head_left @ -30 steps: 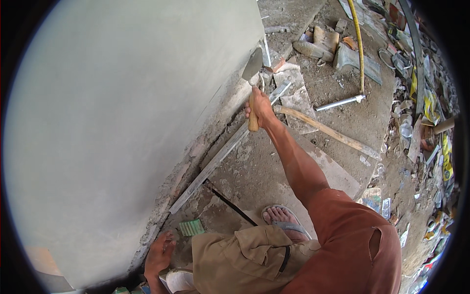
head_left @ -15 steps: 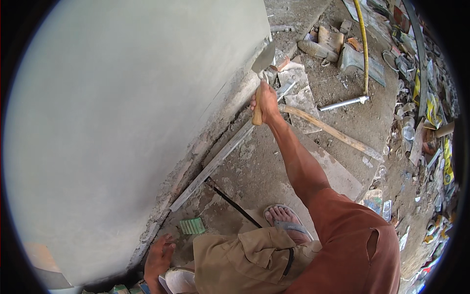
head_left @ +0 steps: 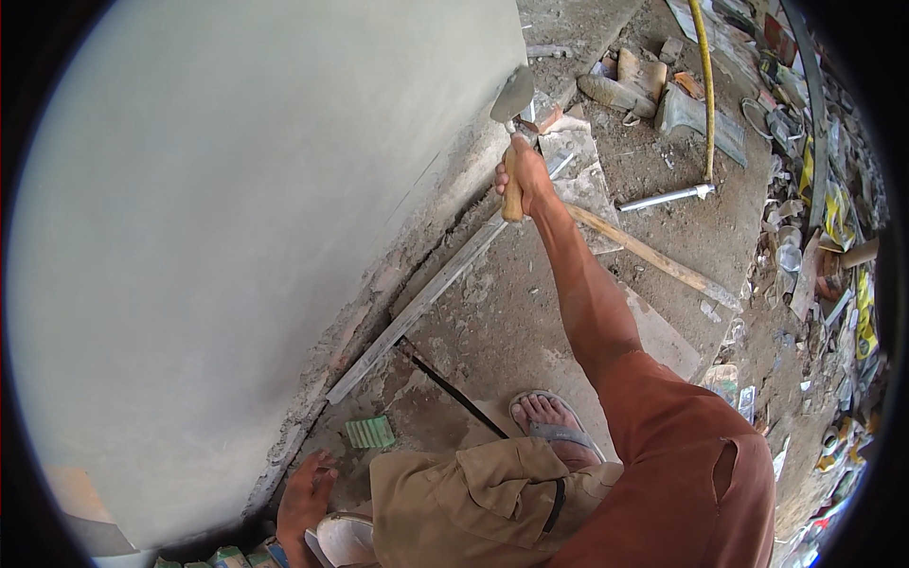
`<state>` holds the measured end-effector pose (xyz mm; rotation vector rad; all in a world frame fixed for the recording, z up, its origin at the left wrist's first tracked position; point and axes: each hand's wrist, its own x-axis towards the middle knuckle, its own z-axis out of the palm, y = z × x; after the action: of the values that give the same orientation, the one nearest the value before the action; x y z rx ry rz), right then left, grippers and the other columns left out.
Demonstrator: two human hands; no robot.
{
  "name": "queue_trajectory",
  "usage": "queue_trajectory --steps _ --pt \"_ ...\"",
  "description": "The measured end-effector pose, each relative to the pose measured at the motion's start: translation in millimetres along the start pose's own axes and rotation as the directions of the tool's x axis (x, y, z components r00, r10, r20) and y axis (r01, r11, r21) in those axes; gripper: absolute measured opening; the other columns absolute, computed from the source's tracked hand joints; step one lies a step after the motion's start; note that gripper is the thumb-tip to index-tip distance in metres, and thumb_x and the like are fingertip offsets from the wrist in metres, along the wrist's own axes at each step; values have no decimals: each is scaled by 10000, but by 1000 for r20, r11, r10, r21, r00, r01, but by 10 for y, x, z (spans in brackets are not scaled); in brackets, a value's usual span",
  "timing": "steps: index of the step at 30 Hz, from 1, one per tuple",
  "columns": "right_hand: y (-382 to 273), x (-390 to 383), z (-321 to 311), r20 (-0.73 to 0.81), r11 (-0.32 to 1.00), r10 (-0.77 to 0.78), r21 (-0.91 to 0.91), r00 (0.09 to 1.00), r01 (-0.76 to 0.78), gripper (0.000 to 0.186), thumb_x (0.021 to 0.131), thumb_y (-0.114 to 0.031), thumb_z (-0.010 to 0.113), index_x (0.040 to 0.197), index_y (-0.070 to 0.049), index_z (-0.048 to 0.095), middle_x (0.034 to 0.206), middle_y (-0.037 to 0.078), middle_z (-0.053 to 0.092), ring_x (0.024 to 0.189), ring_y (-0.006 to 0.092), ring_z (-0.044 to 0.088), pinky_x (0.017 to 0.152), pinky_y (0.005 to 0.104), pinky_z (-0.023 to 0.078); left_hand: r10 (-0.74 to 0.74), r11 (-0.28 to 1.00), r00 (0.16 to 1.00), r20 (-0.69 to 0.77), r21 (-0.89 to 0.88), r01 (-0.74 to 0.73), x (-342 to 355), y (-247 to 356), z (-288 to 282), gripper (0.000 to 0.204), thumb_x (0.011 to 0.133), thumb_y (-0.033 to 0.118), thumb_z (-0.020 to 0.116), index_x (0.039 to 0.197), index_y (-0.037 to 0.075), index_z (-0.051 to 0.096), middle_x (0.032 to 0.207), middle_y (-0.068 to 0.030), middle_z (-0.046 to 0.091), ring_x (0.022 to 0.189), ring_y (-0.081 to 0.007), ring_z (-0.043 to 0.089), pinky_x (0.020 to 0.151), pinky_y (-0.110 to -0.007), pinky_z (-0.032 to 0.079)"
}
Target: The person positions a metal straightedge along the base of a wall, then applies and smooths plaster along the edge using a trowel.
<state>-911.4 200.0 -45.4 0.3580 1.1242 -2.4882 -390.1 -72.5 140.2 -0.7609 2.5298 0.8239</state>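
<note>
Gripping a trowel point(head_left: 512, 93) by its wooden grip w/ the rt hand point(head_left: 530, 172), fingers wrapped snug. Holding the blade at the upper rt edge of the grey wall point(head_left: 237, 237), tilted, but not showing clearly whether touching or just beside. Dangling the L hand point(head_left: 305, 492) low near the wall's bottom edge, fingers loosely curled & apart. Seeing a long straight bar point(head_left: 417, 308) lying along the wall-side edge of the floor point(head_left: 478, 327) btw, plus a green ridged block point(head_left: 370, 433) near its lower end & a black rod point(head_left: 454, 393) angling off toward a sandalled foot point(head_left: 554, 417). Spotting a curved wooden stick point(head_left: 653, 256) right of the forearm point(head_left: 592, 293), then a metal tube point(head_left: 663, 198) w/ a yellow hose point(head_left: 705, 95) at its end. Checking labels too: seeing a yellow wrapper point(head_left: 834, 216) past the floor's rt edge, but not making out any writing, too small/blurry tbh.
</note>
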Motion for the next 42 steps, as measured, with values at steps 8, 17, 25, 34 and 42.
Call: queue_trajectory --steps 8,17,25,34,42 --pt "191 -254 176 31 987 -57 150 998 51 361 1051 -397 417 937 -55 439 695 74 483 519 172 477 445 342 445 21 1000 1000 16 -14 -21 72 128 -6 415 967 111 634 1351 -12 535 1190 -204 686 1028 -273 702 865 -364 550" --pt "206 -179 240 68 989 -34 147 997 24 389 1062 -421 393 919 -62 440 696 78 482 515 173 470 454 339 438 32 999 999 11 -30 -32 31 11 -4 423 962 115 642 1351 -12 536 1184 -195 690 1008 -267 703 884 -362 532" --pt "316 -241 154 6 998 22 67 1000 -22 348 1053 -392 410 959 -57 419 705 82 489 513 161 476 434 338 439 35 999 999 -4 26 -35 117 15 7 416 962 119 643 1350 8 543 1181 -176 696 1012 -258 704 854 -358 529" --pt "1032 -1020 215 -41 996 -34 -86 999 30 350 1079 -383 386 986 -50 440 679 58 493 479 140 492 407 314 432 61 998 997 37 -8 -61 186 28 1 419 978 73 614 1384 32 521 1203 -130 687 1030 -211 679 872 -348 527" --pt "1319 -1226 708 82 992 -84 101 993 75 360 1073 -418 405 931 -88 428 686 63 486 495 155 472 443 327 430 22 1000 1000 17 -4 -22 31 27 -18 418 970 82 624 1370 8 528 1202 -167 685 1036 -249 688 897 -370 523"
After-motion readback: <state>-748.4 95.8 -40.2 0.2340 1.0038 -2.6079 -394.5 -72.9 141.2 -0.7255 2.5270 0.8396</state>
